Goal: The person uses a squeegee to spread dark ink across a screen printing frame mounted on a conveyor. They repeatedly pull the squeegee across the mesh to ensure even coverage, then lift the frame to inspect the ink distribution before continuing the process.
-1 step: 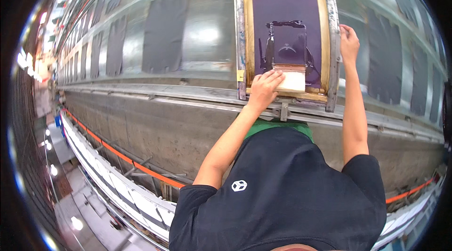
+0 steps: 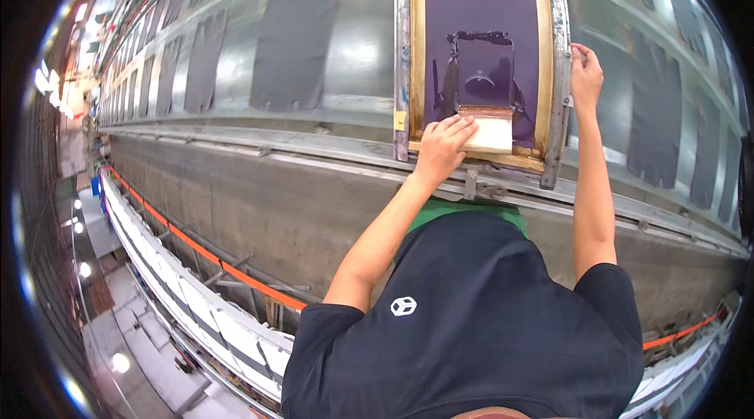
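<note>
Screen-printing frame [image 2: 559, 65] holding wet dark ink [image 2: 450, 83] and a wooden-handled squeegee [image 2: 493, 133]; left hand [image 2: 442, 150] clasps the squeegee's left end; right hand [image 2: 587, 78], fingers bent beside the frame, grip indeterminable.

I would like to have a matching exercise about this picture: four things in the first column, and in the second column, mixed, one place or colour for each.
Column 1
1. left hand
2. right hand
3. squeegee
4. cloth panels

Column 2
A. dark grey, lying flat on the table
B. at the outer right edge of the screen frame
C. pale, with a brownish strip along its far edge
D. on the left part of the squeegee

Right pairs: 1-D, 2-B, 3-C, 4-A
</note>
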A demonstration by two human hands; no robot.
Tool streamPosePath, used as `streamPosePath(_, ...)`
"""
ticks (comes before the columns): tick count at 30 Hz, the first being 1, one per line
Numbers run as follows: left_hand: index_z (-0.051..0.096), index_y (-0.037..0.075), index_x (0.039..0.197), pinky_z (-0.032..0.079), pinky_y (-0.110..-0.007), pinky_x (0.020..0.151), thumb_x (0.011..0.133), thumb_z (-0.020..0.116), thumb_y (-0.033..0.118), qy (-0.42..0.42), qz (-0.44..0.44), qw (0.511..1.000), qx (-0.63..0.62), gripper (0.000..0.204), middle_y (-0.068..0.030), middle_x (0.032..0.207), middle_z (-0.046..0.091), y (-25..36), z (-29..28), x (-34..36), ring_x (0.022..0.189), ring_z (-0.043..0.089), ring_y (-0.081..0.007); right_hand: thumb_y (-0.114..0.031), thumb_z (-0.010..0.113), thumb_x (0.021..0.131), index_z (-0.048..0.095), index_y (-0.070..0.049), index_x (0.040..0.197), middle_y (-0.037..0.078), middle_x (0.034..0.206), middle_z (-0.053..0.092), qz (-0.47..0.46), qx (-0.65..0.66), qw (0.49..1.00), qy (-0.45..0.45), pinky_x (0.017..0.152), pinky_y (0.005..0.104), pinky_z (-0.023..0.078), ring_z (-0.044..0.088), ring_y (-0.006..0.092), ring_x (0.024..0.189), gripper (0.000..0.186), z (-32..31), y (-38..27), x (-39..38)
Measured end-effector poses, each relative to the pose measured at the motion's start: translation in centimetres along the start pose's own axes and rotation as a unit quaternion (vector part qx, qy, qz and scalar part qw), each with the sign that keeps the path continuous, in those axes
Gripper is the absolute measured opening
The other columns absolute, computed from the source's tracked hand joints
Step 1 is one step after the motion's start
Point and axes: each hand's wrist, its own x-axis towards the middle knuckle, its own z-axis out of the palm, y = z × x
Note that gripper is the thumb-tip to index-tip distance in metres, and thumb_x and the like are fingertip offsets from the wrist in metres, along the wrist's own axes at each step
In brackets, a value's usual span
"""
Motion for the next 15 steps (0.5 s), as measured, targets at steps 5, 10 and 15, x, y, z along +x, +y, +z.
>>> streamPosePath(5, 0.07, 0.017, 0.129, 0.046, -0.039, 0.103, 0.067, 0.075, -0.002, 0.015, -0.051, 0.998, 0.021, 0.065, -0.0011, 0.137, 0.067, -14.3, -9.6, -5.5, 0.13, 0.059, -0.0222, -0.028, 0.063, 0.099, 0.073, -0.008, 0.111, 0.011, 0.079, 0.068, -0.044, 0.028, 0.999, -0.004, 0.072, 0.0381, 0.05, 0.063, 0.0219, 0.072, 0.025, 14.8, -9.8, -6.5)
streamPosePath(10, 0.073, 0.014, 0.121, 0.049, -0.041, 0.097, 0.071, 0.071, 0.002, 0.034, -0.047, 0.996, 0.067, 0.052, -0.0031, 0.131, 0.07, -27.3, -17.8, -9.6, 0.124, 0.063, -0.0244, -0.024, 0.06, 0.1, 0.071, -0.008, 0.111, 0.014, 0.069, 0.062, -0.016, 0.099, 0.995, -0.014, 0.066, 0.0412, 0.047, 0.06, 0.0249, 0.065, 0.022, 29.0, -16.6, -13.9)
streamPosePath(15, 0.072, 0.014, 0.123, 0.05, -0.04, 0.096, 0.072, 0.07, 0.002, 0.0, -0.059, 0.993, 0.101, 0.052, -0.0034, 0.132, 0.069, -36.0, -23.3, -13.6, 0.124, 0.063, -0.0252, -0.022, 0.057, 0.101, 0.068, -0.008, 0.111, 0.018, 0.071, 0.066, 0.05, 0.127, 0.989, -0.054, 0.07, 0.0453, 0.049, 0.065, 0.0343, 0.069, 0.021, 37.4, -22.7, -18.6)
